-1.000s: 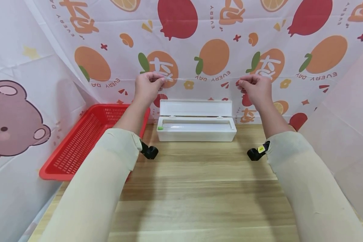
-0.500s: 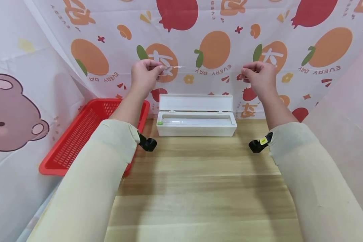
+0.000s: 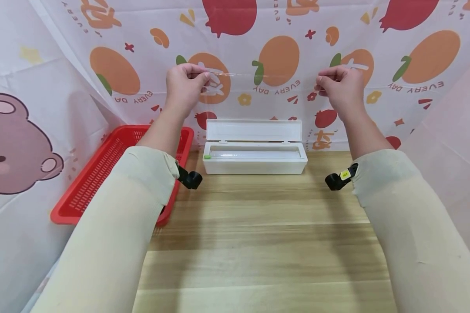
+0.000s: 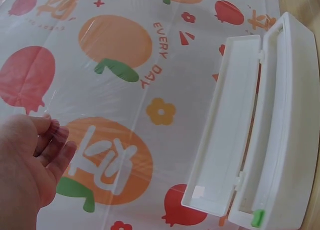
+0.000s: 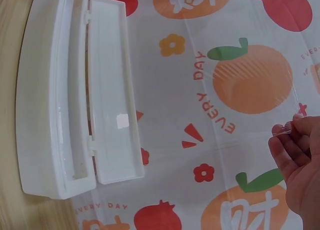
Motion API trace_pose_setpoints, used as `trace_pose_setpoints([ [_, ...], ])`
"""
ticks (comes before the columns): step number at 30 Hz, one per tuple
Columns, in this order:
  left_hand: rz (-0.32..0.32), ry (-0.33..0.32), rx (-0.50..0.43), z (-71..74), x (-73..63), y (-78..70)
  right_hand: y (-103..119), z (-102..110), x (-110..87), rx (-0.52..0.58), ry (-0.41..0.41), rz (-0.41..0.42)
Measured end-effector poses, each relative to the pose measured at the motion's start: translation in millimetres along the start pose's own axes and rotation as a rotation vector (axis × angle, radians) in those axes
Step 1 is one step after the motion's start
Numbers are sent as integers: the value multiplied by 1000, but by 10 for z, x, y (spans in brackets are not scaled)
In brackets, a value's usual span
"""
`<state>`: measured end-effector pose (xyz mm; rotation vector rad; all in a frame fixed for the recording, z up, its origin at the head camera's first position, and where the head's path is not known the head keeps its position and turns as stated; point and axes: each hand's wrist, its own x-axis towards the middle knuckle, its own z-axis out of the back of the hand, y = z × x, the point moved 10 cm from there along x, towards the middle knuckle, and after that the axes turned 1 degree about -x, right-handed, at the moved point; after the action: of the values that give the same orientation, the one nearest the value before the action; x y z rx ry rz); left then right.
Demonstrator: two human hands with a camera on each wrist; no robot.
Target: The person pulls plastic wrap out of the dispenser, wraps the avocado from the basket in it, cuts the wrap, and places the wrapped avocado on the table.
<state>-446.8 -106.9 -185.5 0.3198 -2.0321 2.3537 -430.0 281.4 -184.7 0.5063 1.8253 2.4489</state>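
Observation:
A sheet of clear cling film (image 3: 231, 74) stretches between the two raised hands, its top edge showing as a faint shiny line. My left hand (image 3: 185, 87) pinches one corner between thumb and fingers. The other corner is pinched by my right hand (image 3: 344, 90); in the right wrist view a bit of film gleams at the fingertips (image 5: 286, 130). Below and between the hands, a long white cling film dispenser (image 3: 254, 167) stands on the table with its lid (image 3: 254, 130) tipped back. Inside lies the film roll (image 3: 254, 154). A green slider (image 3: 207, 157) sits at its left end.
A red plastic basket (image 3: 64, 217) stands at the left of the wooden table (image 3: 266, 243), partly behind the left forearm. A fruit-print curtain (image 3: 243, 56) hangs right behind the dispenser, and pale cloth walls close off both sides.
Both hands have risen higher above the dispenser, still pinching the film, and have drawn slightly farther apart. The head view has tilted a little. The dispenser and basket stay in place.

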Motion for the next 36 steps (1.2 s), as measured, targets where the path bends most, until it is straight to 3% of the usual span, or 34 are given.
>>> trace_pose_setpoints([
  [8, -31, -6, 30, 10, 34, -124, 98, 62, 25, 9, -20, 4],
  [36, -82, -44, -37, 112, -13, -522, 521, 179, 41, 49, -38, 68],
])
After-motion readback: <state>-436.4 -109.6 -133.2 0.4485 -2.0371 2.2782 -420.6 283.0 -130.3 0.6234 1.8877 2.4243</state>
